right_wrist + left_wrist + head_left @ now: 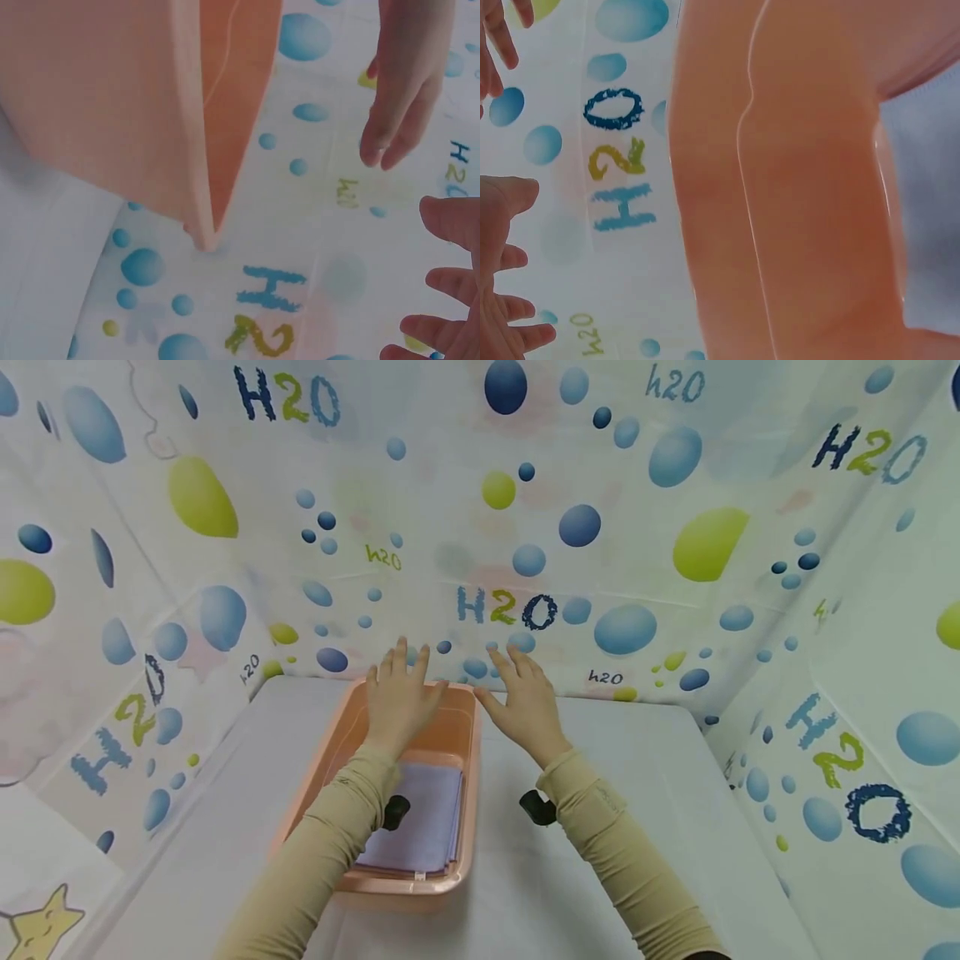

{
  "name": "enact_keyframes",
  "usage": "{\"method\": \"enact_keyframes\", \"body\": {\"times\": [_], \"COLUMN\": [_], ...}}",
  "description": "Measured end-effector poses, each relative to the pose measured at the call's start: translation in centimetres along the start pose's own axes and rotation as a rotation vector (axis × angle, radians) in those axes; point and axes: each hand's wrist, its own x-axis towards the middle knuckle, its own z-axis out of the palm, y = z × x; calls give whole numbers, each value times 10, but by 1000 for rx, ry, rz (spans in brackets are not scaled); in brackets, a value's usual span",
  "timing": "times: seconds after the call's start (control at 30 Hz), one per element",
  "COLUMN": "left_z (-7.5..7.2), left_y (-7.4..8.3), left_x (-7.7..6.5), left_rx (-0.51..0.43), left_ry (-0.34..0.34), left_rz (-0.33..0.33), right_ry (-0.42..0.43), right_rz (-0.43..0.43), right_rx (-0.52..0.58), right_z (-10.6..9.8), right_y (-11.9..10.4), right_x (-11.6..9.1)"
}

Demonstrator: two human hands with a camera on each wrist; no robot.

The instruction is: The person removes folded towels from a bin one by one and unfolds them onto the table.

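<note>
A peach plastic basin (471, 827) stands on the white table, left of the middle. Inside its near end lies a folded lavender cloth (423, 814), part of it behind the left sleeve; the left wrist view shows the same cloth (934, 210) at the right edge. My left hand (401, 702) is above the far part of the basin, fingers spread, holding nothing. Just right of the basin's far corner, my right hand (527, 703) is raised with its fingers apart and nothing in it. In the right wrist view both hands are beside the basin's outer wall (105, 90), apart from it.
The white tabletop (622, 777) extends on both sides of the basin. Behind and beside it hang white sheets (450, 510) printed with blue and green drops and H2O lettering. A dark wrist camera mount (396, 812) shows under the left sleeve, another (538, 808) by the right.
</note>
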Motion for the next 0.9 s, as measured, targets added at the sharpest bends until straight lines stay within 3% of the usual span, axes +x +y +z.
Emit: {"method": "enact_keyframes", "body": {"times": [0.4, 0.73, 0.9], "left_z": [-2, 0, 3], "left_y": [-53, -82, -99], "left_x": [-12, -18, -26], "left_rx": [-78, -255, -380], "left_ry": [-33, -242, -315], "left_rz": [-152, -315, -352], "right_ry": [-16, 21, -6], "right_rz": [-22, -56, -33], "right_rx": [112, 115, 28], "right_z": [17, 30, 42], "right_y": [-45, -88, -101], "right_x": [8, 13, 17]}}
